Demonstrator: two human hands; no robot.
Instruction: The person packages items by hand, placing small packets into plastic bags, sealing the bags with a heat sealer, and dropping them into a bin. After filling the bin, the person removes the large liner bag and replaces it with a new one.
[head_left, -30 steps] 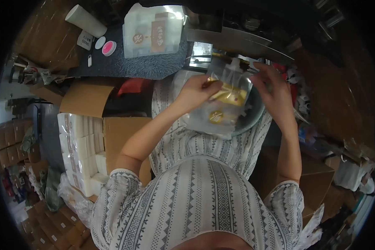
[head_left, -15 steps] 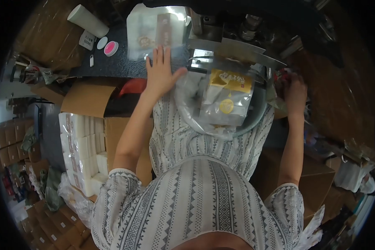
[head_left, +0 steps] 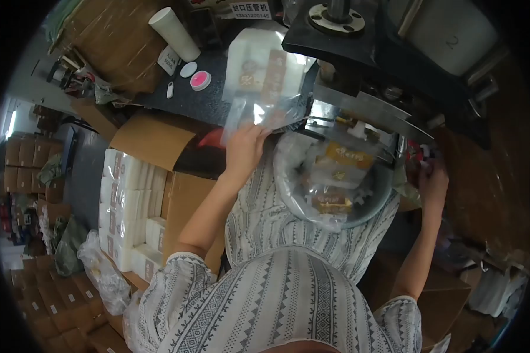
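Observation:
My left hand (head_left: 245,148) pinches the lower edge of a clear plastic bag (head_left: 247,112), which is lifted off a stack of printed bags (head_left: 258,67) on the dark table. My right hand (head_left: 433,179) is at the right, beside the machine, with its fingers bent around or against small red items (head_left: 417,154); what it grips is unclear. Between my hands, a round tub (head_left: 378,197) lined with clear plastic rests on my lap. Packets with gold labels (head_left: 348,157) are in and above it, one of them blurred.
A metal machine (head_left: 365,88) stands above the tub. Pink pot (head_left: 200,80), white lid (head_left: 188,69) and white cup (head_left: 174,34) are at the back left. An open carton (head_left: 153,141) and white packs (head_left: 126,206) are at left.
My left hand has gone from lying spread on the bags to pinching one and pulling it toward me. The gold-labelled packet has dropped lower into the tub. The view has shifted.

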